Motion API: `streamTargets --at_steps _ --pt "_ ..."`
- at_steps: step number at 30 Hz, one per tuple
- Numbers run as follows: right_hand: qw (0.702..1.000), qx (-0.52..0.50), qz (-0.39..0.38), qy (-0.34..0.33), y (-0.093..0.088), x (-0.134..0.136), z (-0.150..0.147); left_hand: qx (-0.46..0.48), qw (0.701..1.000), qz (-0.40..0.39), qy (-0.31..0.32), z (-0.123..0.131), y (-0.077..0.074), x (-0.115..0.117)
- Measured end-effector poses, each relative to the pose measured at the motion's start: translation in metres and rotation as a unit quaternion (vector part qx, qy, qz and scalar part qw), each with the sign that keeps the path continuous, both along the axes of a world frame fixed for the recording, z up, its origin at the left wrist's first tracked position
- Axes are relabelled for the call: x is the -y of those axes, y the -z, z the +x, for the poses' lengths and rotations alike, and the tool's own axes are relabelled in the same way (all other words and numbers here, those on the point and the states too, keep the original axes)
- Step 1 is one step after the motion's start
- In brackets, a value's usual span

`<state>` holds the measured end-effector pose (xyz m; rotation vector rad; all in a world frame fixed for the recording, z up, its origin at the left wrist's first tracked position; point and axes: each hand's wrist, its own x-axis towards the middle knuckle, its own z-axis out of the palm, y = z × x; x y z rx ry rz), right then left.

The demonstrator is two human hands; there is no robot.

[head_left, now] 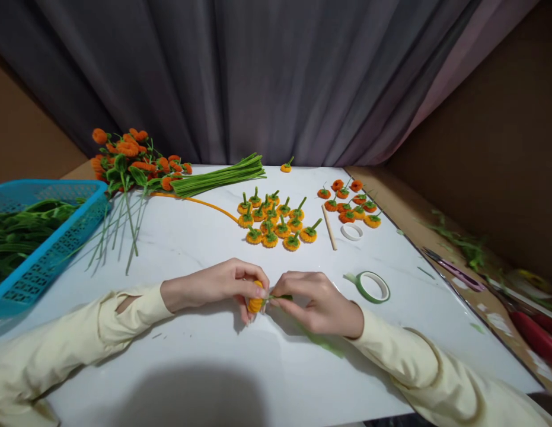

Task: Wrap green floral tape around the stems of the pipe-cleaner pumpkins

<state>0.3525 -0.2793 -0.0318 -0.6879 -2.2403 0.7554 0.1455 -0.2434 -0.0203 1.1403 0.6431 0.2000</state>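
My left hand (pixel 217 284) is closed round a small yellow-orange pipe-cleaner pumpkin (pixel 255 303) just above the white table (pixel 204 356). My right hand (pixel 313 299) pinches the green stem (pixel 280 297) that sticks out of the pumpkin's side; a green strip trails under that hand toward me. Both hands meet near the middle of the table. A roll of green tape (pixel 372 286) lies flat just right of my right hand.
Several finished yellow pumpkins (pixel 276 222) and orange ones (pixel 349 201) sit farther back. A wooden stick (pixel 329 227) and a white ring (pixel 351 231) lie between them. Green pipe cleaners (pixel 217 177), an orange flower bunch (pixel 128 157), a blue basket of leaves (pixel 44 237) at left, tools (pixel 458 271) at right.
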Motion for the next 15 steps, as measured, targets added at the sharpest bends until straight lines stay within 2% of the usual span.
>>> streamTargets --at_steps 3,6,8,11,13,15 --pt "0.996 0.026 0.082 -0.006 0.002 0.0 0.0 0.002 1.0 -0.026 0.002 0.0 0.002 -0.002" --pt "0.977 0.058 0.206 -0.005 0.003 -0.002 0.0 0.003 0.998 -0.064 -0.006 -0.001 0.007 -0.005" --pt "0.948 0.076 0.308 -0.002 0.003 -0.003 -0.001 0.007 0.995 -0.095 -0.007 -0.002 0.01 -0.007" --pt "0.891 0.111 0.44 -0.002 0.001 -0.004 -0.001 0.01 0.988 -0.156 -0.009 -0.002 0.014 -0.008" --pt "0.861 0.13 0.491 -0.01 -0.001 -0.005 0.0 0.019 0.98 -0.196 -0.009 0.0 0.015 -0.008" --pt "0.848 0.142 0.51 -0.018 -0.002 -0.005 0.001 0.031 0.975 -0.221 -0.013 0.0 0.016 -0.007"
